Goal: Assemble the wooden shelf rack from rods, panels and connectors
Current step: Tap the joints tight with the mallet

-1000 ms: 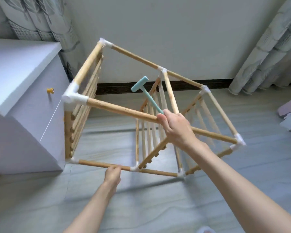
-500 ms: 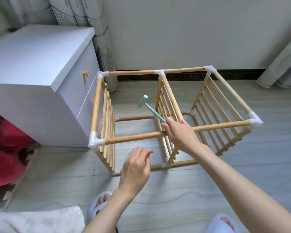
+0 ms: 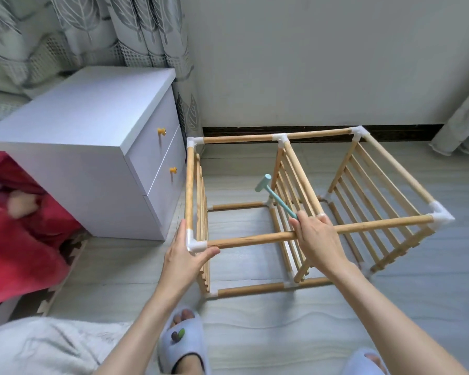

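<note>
Slippers (image 3: 183,345) at 6 o'clock on the floor (image 3: 282,334), grey cloth at 7. Left hand (image 3: 186,257) cups the near-left white connector (image 3: 194,242), fingers straight under it, thumb up the vertical rod. Right hand (image 3: 316,236) curls over the near top rod (image 3: 255,240) at frame centre & also grips a teal hammer (image 3: 275,197), head pointing to 11 o'clock. Wooden rack (image 3: 377,201) stands on the floor, centre to 3 o'clock, w/ three slatted panels: left, middle, right. White drawer cabinet (image 3: 92,136) at 9-10 o'clock just beside the rack, red fabric at 9. Wall & curtains at 12
</note>
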